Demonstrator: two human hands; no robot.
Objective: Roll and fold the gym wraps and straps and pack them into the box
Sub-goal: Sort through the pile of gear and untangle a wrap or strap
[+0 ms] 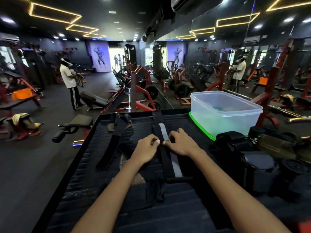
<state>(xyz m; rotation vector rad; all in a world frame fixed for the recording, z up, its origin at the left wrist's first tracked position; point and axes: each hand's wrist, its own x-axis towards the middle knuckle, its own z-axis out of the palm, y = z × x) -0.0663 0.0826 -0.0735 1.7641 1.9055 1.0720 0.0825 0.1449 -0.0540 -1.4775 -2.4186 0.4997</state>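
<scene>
A long black strap with a grey stripe point(161, 130) lies stretched away from me along the middle of the black ribbed mat point(94, 148). My left hand point(147, 147) and my right hand point(180, 142) meet over its middle, and both pinch the strap with curled fingers. A second black strap point(114, 142) lies loose to the left. The clear plastic box point(223, 111) stands open on its green lid at the far right of the mat; something pale shows dimly through its wall.
A heap of black wraps and straps point(235, 145) lies at the right beside dark rolled items point(262, 165). Gym benches, red machines and a wall mirror fill the room. A person point(69, 81) stands far off on the left.
</scene>
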